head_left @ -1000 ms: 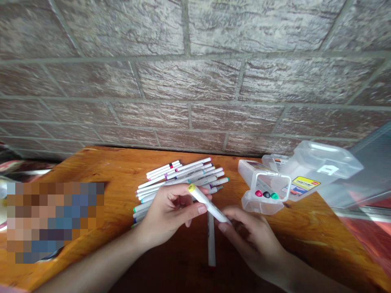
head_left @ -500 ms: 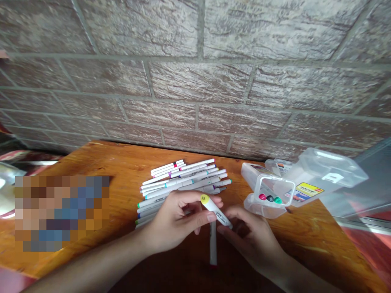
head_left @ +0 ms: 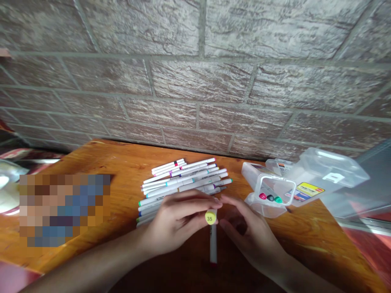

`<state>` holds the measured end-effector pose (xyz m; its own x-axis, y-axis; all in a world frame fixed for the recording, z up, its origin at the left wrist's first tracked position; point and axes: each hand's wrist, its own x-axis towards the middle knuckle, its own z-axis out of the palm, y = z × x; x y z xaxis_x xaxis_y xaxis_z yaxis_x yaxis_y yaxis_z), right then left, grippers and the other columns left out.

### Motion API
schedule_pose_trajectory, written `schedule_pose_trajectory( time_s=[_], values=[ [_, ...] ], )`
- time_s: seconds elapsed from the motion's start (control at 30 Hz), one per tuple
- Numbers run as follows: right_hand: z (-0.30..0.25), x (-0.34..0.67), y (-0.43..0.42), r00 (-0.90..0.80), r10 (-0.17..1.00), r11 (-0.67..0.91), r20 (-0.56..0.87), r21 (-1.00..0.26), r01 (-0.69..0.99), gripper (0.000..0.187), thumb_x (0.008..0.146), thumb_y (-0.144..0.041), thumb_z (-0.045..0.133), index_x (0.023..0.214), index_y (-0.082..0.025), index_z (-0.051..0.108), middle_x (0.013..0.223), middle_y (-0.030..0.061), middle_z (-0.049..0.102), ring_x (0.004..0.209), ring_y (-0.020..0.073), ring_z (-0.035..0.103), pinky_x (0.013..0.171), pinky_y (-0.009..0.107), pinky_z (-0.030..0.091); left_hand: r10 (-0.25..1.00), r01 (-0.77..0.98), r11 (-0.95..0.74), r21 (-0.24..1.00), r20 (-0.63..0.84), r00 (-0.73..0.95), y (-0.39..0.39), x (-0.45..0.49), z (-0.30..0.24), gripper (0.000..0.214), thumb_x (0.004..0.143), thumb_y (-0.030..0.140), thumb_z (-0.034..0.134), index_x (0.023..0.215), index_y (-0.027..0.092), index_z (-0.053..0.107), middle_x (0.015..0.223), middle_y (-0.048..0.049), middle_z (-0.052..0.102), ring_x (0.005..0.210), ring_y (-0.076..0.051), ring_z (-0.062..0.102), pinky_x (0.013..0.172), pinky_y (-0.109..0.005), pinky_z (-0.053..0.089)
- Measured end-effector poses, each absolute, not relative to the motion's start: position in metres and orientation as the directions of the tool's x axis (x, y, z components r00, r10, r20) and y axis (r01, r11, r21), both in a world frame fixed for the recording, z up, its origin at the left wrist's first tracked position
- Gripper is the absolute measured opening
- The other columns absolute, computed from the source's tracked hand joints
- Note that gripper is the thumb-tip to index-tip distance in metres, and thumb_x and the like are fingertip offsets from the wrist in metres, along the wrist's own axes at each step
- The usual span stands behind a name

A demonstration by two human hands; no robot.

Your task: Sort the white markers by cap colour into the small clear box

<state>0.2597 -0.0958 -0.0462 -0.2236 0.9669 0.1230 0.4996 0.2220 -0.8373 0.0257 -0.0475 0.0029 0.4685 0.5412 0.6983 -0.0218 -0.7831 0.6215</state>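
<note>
Both hands hold one white marker with a yellow cap marked 35 (head_left: pixel 210 217), its capped end turned straight toward me. My left hand (head_left: pixel 179 219) pinches it near the cap with curled fingers. My right hand (head_left: pixel 247 230) grips the far end, which is hidden behind the fingers. Under the hands lies another white marker (head_left: pixel 213 244), pointing toward me. A pile of several white markers with coloured caps (head_left: pixel 183 179) lies just behind the hands on the wooden table (head_left: pixel 122 162).
An open clear plastic marker case (head_left: pixel 275 191) lies on its side at the right, with three markers inside and its lid (head_left: pixel 326 171) swung back. A brick wall (head_left: pixel 195 81) rises behind the table. A blurred patch covers the left.
The yellow-capped marker has swung from lying slantwise to pointing its cap at me. Both hands stayed in the same place.
</note>
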Motion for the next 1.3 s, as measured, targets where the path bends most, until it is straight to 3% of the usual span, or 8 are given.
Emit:
schedule_pose_trajectory(
  time_s=[0.23,0.47,0.57,0.7,0.8,0.97,1.1,1.3],
  values=[
    [-0.045,0.259,-0.095,-0.222,0.968,0.211,0.114,-0.848,0.486,0.043,0.101,-0.029,0.062,0.143,-0.025,0.054,0.12,0.0089,0.075,0.084,0.019,0.074,0.07,0.032,0.06,0.478,-0.013,-0.828,0.56,0.718,0.506,-0.047,0.023,-0.001,0.04,0.089,0.004,0.077,0.126,0.015,0.075,0.115,-0.0128,0.08,0.106,-0.018,0.077,0.095,-0.022,0.06],
    [-0.044,0.259,-0.098,-0.233,0.963,0.237,0.138,-0.845,0.48,0.04,0.102,-0.029,0.062,0.141,-0.024,0.057,0.115,0.0087,0.077,0.082,0.0194,0.074,0.065,0.03,0.06,0.474,-0.002,-0.828,0.561,0.7,0.534,-0.05,0.022,0.003,0.034,0.093,0.007,0.072,0.126,0.014,0.075,0.113,-0.0157,0.078,0.102,-0.02,0.077,0.089,-0.024,0.061],
    [-0.044,0.258,-0.097,-0.215,0.942,0.331,0.256,-0.802,0.497,0.04,0.098,-0.026,0.068,0.138,-0.025,0.061,0.118,0.0084,0.076,0.086,0.0204,0.076,0.068,0.029,0.062,0.485,-0.029,-0.803,0.596,0.68,0.551,-0.054,0.025,0.005,0.033,0.094,0.008,0.072,0.126,0.016,0.076,0.113,-0.0152,0.079,0.103,-0.021,0.078,0.09,-0.025,0.062],
    [-0.042,0.259,-0.092,-0.229,0.833,0.541,0.503,-0.656,0.527,0.042,0.093,-0.018,0.074,0.134,-0.026,0.067,0.117,0.0093,0.076,0.096,0.024,0.076,0.082,0.034,0.063,0.468,-0.086,-0.778,0.622,0.665,0.582,-0.06,0.03,0.005,0.031,0.095,0.009,0.071,0.125,0.015,0.076,0.111,-0.0148,0.08,0.1,-0.022,0.077,0.088,-0.027,0.062],
    [-0.042,0.259,-0.088,-0.259,0.768,0.626,0.586,-0.598,0.501,0.035,0.091,-0.013,0.077,0.123,-0.025,0.073,0.112,0.0086,0.079,0.097,0.0236,0.077,0.083,0.032,0.063,0.442,-0.108,-0.785,0.61,0.673,0.593,-0.064,0.033,0.005,0.032,0.097,0.01,0.067,0.128,0.018,0.074,0.111,-0.0136,0.081,0.097,-0.021,0.077,0.086,-0.029,0.062],
    [-0.043,0.258,-0.087,-0.293,0.759,0.646,0.581,-0.622,0.443,0.025,0.094,-0.012,0.075,0.115,-0.024,0.077,0.104,0.0074,0.081,0.092,0.0226,0.078,0.081,0.031,0.064,0.462,-0.099,-0.781,0.616,0.677,0.572,-0.067,0.035,0.002,0.029,0.096,0.011,0.07,0.124,0.017,0.075,0.11,-0.0127,0.081,0.099,-0.021,0.078,0.089,-0.027,0.062],
    [-0.041,0.255,-0.089,-0.332,0.805,0.593,0.492,-0.694,0.408,0.015,0.098,-0.015,0.069,0.105,-0.024,0.079,0.103,0.0081,0.081,0.091,0.0229,0.078,0.078,0.032,0.063,0.505,-0.06,-0.774,0.631,0.671,0.543,-0.066,0.036,-0.004,0.031,0.091,0.012,0.078,0.122,0.016,0.075,0.11,-0.0128,0.08,0.1,-0.021,0.078,0.089,-0.026,0.063],
    [-0.037,0.25,-0.09,-0.328,0.824,0.562,0.462,-0.739,0.37,0.013,0.098,-0.016,0.07,0.093,-0.024,0.078,0.098,0.0072,0.081,0.085,0.0213,0.077,0.073,0.03,0.062,0.52,-0.084,-0.759,0.645,0.679,0.519,-0.066,0.039,-0.003,0.023,0.092,0.015,0.077,0.115,0.016,0.075,0.105,-0.0121,0.081,0.095,-0.021,0.079,0.085,-0.027,0.064]
  ],
)
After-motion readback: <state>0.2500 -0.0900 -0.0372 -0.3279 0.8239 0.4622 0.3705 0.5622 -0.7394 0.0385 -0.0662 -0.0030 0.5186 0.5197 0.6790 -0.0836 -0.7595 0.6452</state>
